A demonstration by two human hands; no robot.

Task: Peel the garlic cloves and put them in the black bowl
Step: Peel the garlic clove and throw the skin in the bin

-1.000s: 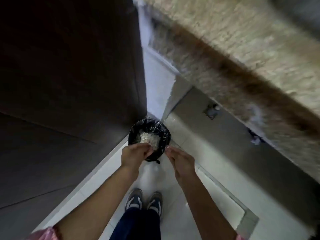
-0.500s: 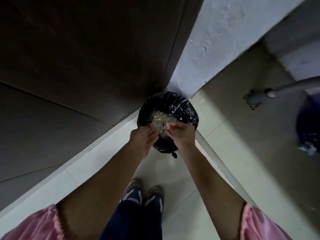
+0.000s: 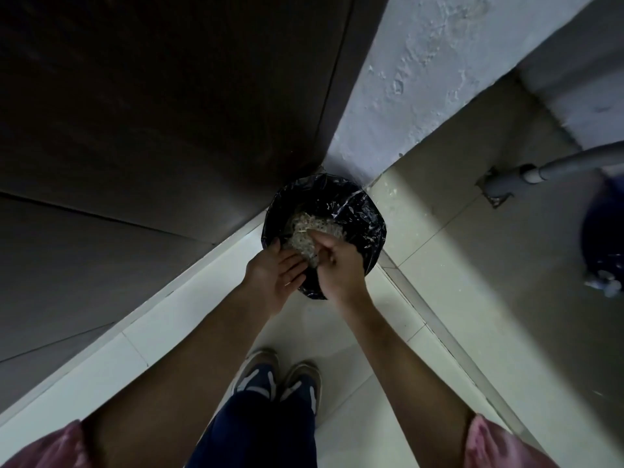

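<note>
A small bin lined with a shiny black plastic bag (image 3: pixel 358 204) stands on the floor in a corner. Pale garlic skins (image 3: pixel 314 224) are heaped inside it. Both my hands hover over its near rim. My left hand (image 3: pixel 275 275) is flat with the palm up and fingers stretched, nothing in it but a scrap or two. My right hand (image 3: pixel 339 265) shows its back, with fingers curled down onto the skins beside the left fingertips; what it holds is hidden. No garlic cloves and no black bowl are in view.
A dark wooden panel (image 3: pixel 152 113) fills the left. A rough white wall (image 3: pixel 422 79) rises behind the bin. At right a grey pipe (image 3: pixel 557 167) meets the floor near a blurred blue object (image 3: pixel 604 238). My shoes (image 3: pixel 280 376) stand on pale tiles.
The view swung from the stone counter edge down to the bin, which now looks closer. My left hand turned palm up and spread flat; my right hand slid over the skins beside it.
</note>
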